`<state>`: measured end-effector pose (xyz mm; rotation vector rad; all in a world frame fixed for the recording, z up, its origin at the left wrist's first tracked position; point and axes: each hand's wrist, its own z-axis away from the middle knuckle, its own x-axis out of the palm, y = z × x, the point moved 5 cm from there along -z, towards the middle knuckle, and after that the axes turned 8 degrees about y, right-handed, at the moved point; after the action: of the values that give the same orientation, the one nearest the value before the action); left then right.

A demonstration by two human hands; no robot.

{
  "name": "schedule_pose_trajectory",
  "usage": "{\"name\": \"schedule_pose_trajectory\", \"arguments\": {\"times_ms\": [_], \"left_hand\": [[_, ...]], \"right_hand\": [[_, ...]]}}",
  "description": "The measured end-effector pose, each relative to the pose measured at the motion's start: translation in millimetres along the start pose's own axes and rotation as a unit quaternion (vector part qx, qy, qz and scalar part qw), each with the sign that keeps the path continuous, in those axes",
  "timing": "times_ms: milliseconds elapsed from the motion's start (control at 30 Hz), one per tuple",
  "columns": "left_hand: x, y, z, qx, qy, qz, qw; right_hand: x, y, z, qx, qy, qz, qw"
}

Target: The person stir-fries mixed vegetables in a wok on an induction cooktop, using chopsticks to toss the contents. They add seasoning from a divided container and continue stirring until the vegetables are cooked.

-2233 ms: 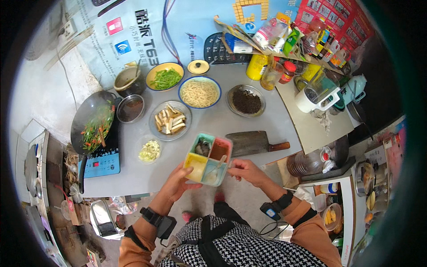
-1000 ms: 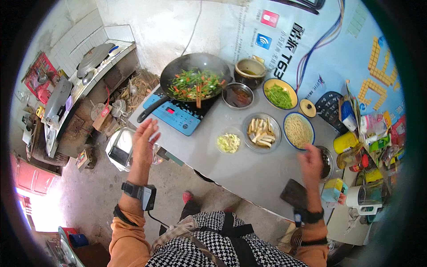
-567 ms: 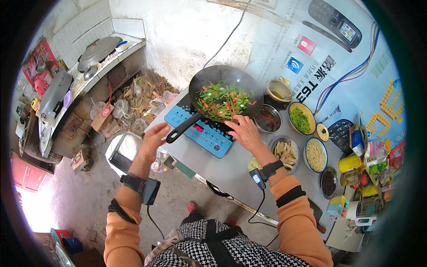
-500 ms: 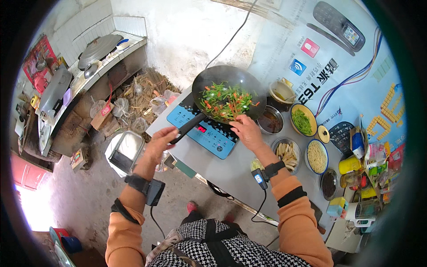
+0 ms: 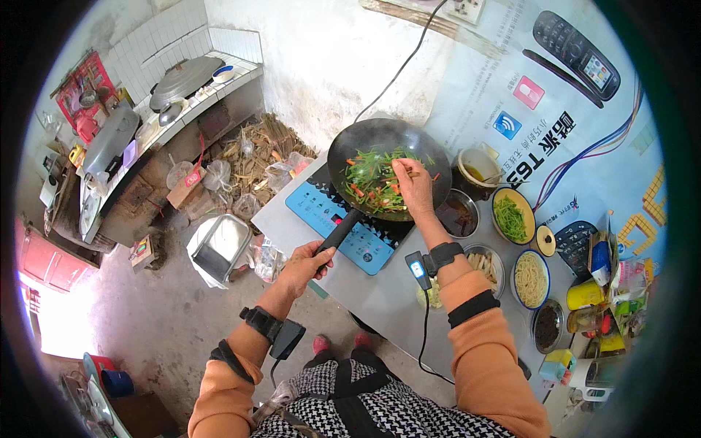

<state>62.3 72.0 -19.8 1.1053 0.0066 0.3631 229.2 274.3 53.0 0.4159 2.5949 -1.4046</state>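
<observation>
My left hand is closed around the black handle of a dark wok. The wok stands on a blue-and-black induction cooker. Green vegetable pieces and orange strips lie inside it, with a faint haze above. My right hand is over the wok's right side, fingers pinched on thin chopsticks; their tips cannot be made out among the food. Close to the right wrist sits a metal bowl of dark liquid.
Right of the cooker stand a dark pot, a yellow bowl of green strips, a noodle bowl and a dish of dark food. Jars and packets crowd the table's right end. A tiled stove runs along the left.
My right hand has moved up and right over the wok with the chopsticks. The left hand keeps the handle. The whole view has shifted slightly, and the food lies differently.
</observation>
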Motion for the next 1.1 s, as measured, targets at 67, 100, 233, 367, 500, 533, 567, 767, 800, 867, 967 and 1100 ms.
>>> {"name": "schedule_pose_trajectory", "arguments": {"times_ms": [67,100,233,367,500,533,567,767,800,867,967,1100], "left_hand": [[6,-1,2,-0.006,-0.002,-0.008,1.000],[7,-2,2,-0.009,-0.002,-0.009,1.000],[7,-2,6,-0.008,0.016,0.003,1.000],[4,-2,15,-0.022,0.025,0.054,0.998],[-3,-3,26,-0.036,0.035,0.104,0.993],[-5,-3,28,-0.033,0.036,0.100,0.994],[-6,-4,30,-0.029,0.038,0.103,0.994],[-20,-9,48,-0.015,0.077,0.097,0.992],[-27,-9,54,-0.014,0.088,0.098,0.991],[-43,-10,68,-0.001,0.094,0.097,0.991],[-75,-21,91,0.006,0.135,0.150,0.979],[-122,-36,113,0.042,0.212,0.240,0.946]], "right_hand": [[-10,3,-5,-0.041,0.001,0.017,0.999],[-19,5,-10,-0.063,0.001,0.024,0.998],[-78,32,-34,0.048,0.032,-0.049,0.997],[-83,50,-31,0.061,0.025,-0.005,0.998],[-48,38,-14,0.093,-0.057,-0.148,0.983],[-41,31,-12,0.100,-0.070,-0.145,0.982],[-34,22,-10,0.098,-0.085,-0.165,0.978],[-10,17,-3,0.076,-0.112,-0.116,0.984],[-23,26,-13,0.060,-0.087,-0.126,0.986],[-49,50,-31,0.096,-0.024,-0.128,0.987],[-65,60,-31,0.084,-0.031,-0.076,0.993],[-55,31,2,0.075,-0.161,-0.146,0.973]]}}
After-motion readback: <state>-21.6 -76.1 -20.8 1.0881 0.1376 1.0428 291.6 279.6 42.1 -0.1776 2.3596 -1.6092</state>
